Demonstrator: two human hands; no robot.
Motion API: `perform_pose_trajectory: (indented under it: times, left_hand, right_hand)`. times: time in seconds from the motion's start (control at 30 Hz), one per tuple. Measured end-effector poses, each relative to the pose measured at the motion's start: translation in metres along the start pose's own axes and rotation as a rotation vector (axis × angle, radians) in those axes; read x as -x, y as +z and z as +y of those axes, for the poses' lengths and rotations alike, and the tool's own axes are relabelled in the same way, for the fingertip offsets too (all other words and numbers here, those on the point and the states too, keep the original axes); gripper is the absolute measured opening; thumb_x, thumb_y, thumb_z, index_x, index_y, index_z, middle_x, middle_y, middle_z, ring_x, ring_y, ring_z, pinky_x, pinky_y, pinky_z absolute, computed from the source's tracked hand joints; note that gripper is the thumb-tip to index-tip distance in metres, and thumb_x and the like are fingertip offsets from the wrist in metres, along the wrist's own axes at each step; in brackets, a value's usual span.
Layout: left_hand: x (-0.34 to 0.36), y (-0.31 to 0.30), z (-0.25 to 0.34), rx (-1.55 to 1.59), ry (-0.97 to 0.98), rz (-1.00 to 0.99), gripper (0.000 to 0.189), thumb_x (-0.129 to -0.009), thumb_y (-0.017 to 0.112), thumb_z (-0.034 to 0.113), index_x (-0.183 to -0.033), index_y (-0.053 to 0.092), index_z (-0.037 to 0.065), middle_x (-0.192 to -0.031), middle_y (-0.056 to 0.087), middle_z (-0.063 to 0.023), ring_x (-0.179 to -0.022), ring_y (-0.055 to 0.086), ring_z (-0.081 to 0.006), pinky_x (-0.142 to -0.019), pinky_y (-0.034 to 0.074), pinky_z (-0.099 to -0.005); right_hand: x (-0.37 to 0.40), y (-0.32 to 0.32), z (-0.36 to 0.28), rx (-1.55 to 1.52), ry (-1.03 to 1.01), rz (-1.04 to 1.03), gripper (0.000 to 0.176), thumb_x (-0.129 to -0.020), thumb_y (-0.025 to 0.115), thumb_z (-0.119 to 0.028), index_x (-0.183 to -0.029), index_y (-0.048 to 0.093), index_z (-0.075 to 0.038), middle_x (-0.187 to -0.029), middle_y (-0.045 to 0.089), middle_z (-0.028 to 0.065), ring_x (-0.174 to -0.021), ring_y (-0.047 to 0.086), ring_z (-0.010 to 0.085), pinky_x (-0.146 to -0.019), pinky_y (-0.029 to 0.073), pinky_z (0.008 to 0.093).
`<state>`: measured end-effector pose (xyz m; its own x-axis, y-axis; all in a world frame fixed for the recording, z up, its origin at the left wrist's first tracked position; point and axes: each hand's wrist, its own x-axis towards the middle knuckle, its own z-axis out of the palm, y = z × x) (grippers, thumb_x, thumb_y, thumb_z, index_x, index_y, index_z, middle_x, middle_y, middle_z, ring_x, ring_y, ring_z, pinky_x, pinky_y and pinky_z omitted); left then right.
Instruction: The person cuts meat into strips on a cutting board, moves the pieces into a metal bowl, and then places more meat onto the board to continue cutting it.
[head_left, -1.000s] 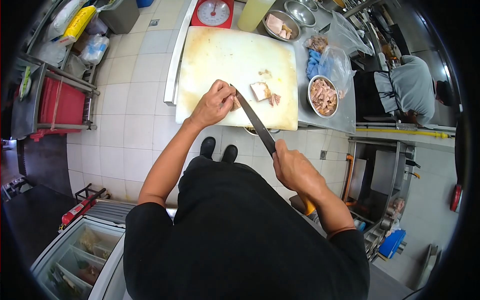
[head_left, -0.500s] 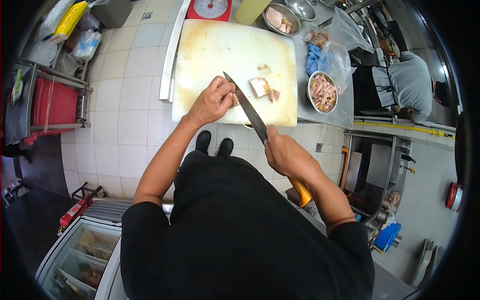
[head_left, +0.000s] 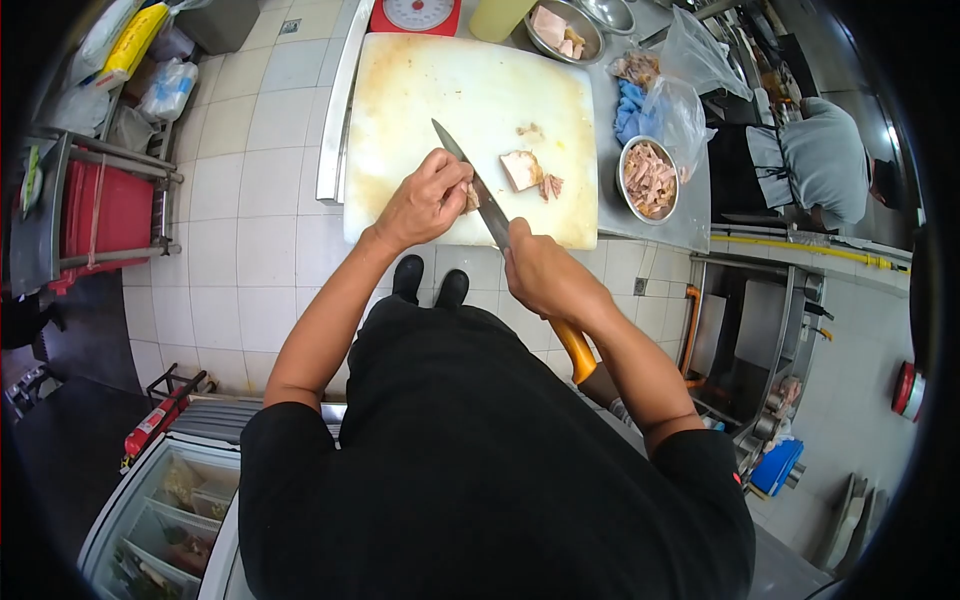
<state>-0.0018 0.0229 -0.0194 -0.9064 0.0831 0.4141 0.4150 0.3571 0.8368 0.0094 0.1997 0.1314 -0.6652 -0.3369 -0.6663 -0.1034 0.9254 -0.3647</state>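
Observation:
My right hand (head_left: 552,272) is closed round the knife (head_left: 478,185), whose blade points up and to the left across the cutting board (head_left: 430,90). On the board's lower part, my left hand (head_left: 424,200) has its fingers curled over a small piece of meat (head_left: 470,200), mostly hidden beneath them, right beside the blade. A block of meat (head_left: 521,170) lies right of the blade, with cut strips (head_left: 551,186) touching or close to its right side. Small scraps (head_left: 530,130) are above the block.
Right of the board stands a bowl of cut meat (head_left: 648,180), near a blue cloth (head_left: 632,112) and plastic bags. Another bowl (head_left: 565,32) holds larger chunks behind the board, beside a red scale (head_left: 416,16). A person (head_left: 822,160) bends over at the far right.
My right hand and the knife have moved up and to the left, so the blade reaches further past my left hand. My left hand stays nearly in place.

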Motion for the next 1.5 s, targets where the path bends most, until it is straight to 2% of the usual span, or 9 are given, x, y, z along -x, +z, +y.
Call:
perform_pose_trajectory:
  times: [0.2, 0.3, 0.37, 0.67, 0.8, 1.07, 1.3, 1.37, 1.5]
  left_hand:
    - [0.001, 0.000, 0.000, 0.033, 0.000, 0.015, 0.013, -0.090, 0.058, 0.000, -0.103, 0.061, 0.002, -0.096, 0.056, -0.0113, -0.081, 0.061, -0.0240, -0.072, 0.051, -0.0343]
    - [0.000, -0.001, 0.001, 0.019, -0.020, -0.002, 0.013, -0.091, 0.058, 0.000, -0.103, 0.061, 0.002, -0.096, 0.056, -0.0116, -0.081, 0.060, -0.0237, -0.072, 0.051, -0.0340]
    - [0.001, -0.001, 0.000, 0.026, -0.024, -0.006, 0.013, -0.091, 0.058, 0.000, -0.103, 0.061, 0.002, -0.097, 0.056, -0.0116, -0.082, 0.060, -0.0235, -0.072, 0.051, -0.0339]
    - [0.003, 0.001, 0.000, 0.029, 0.001, 0.011, 0.013, -0.090, 0.058, 0.000, -0.103, 0.061, 0.002, -0.098, 0.056, -0.0115, -0.081, 0.060, -0.0232, -0.071, 0.051, -0.0334]
    - [0.004, 0.002, 0.002, 0.010, 0.002, 0.026, 0.014, -0.090, 0.057, 0.000, -0.103, 0.061, 0.001, -0.097, 0.055, -0.0119, -0.081, 0.059, -0.0232, -0.071, 0.051, -0.0334]
    - [0.008, 0.002, 0.002, -0.022, -0.004, 0.056, 0.013, -0.090, 0.058, 0.001, -0.103, 0.062, 0.002, -0.095, 0.055, -0.0113, -0.081, 0.059, -0.0237, -0.071, 0.051, -0.0338]
    - [0.007, 0.001, 0.000, -0.015, -0.003, 0.039, 0.013, -0.090, 0.058, 0.001, -0.103, 0.062, 0.003, -0.094, 0.055, -0.0106, -0.082, 0.059, -0.0239, -0.072, 0.051, -0.0341]
    - [0.007, 0.001, 0.002, -0.005, -0.014, 0.035, 0.013, -0.090, 0.058, 0.001, -0.102, 0.062, 0.003, -0.094, 0.055, -0.0106, -0.082, 0.059, -0.0238, -0.072, 0.051, -0.0340]
    - [0.008, -0.001, -0.001, -0.008, -0.001, 0.042, 0.014, -0.089, 0.061, 0.003, -0.103, 0.063, 0.003, -0.095, 0.054, -0.0119, -0.078, 0.061, -0.0266, -0.070, 0.053, -0.0361]
  right_hand:
    - [-0.016, 0.021, 0.010, 0.083, -0.043, 0.089, 0.015, -0.085, 0.048, 0.001, -0.097, 0.044, 0.011, -0.080, 0.063, 0.0400, -0.080, 0.066, 0.0529, -0.076, 0.053, 0.0552]
    - [-0.023, 0.032, 0.017, 0.089, -0.114, 0.188, 0.019, -0.098, 0.045, -0.010, -0.097, 0.042, 0.008, -0.073, 0.061, 0.0376, -0.073, 0.064, 0.0536, -0.070, 0.050, 0.0581]
    - [-0.024, 0.032, 0.013, 0.100, -0.125, 0.184, 0.014, -0.085, 0.049, 0.001, -0.094, 0.043, 0.009, -0.073, 0.063, 0.0366, -0.074, 0.067, 0.0508, -0.070, 0.054, 0.0544]
    - [-0.049, 0.077, 0.038, 0.072, -0.215, 0.369, 0.015, -0.084, 0.049, 0.004, -0.095, 0.040, 0.008, -0.072, 0.063, 0.0354, -0.068, 0.066, 0.0508, -0.064, 0.054, 0.0546]
    - [-0.037, 0.070, 0.037, 0.068, -0.224, 0.359, 0.014, -0.085, 0.048, 0.004, -0.095, 0.040, 0.009, -0.072, 0.063, 0.0354, -0.068, 0.065, 0.0518, -0.064, 0.053, 0.0554]
    - [0.016, 0.035, 0.034, 0.169, -0.086, 0.048, 0.018, -0.084, 0.049, 0.004, -0.098, 0.041, 0.011, -0.077, 0.063, 0.0374, -0.075, 0.066, 0.0521, -0.070, 0.051, 0.0574]
    - [-0.009, 0.052, 0.040, 0.145, -0.130, 0.103, 0.020, -0.084, 0.051, 0.003, -0.100, 0.042, 0.010, -0.074, 0.064, 0.0347, -0.072, 0.067, 0.0491, -0.068, 0.053, 0.0548]
    - [-0.010, 0.056, 0.041, 0.207, -0.139, 0.144, 0.014, -0.092, 0.047, -0.002, -0.098, 0.039, 0.008, -0.067, 0.061, 0.0332, -0.067, 0.064, 0.0520, -0.062, 0.050, 0.0578]
    - [-0.008, 0.061, 0.038, 0.227, -0.134, 0.154, 0.014, -0.088, 0.048, 0.002, -0.098, 0.039, 0.007, -0.068, 0.061, 0.0342, -0.066, 0.064, 0.0517, -0.061, 0.050, 0.0590]
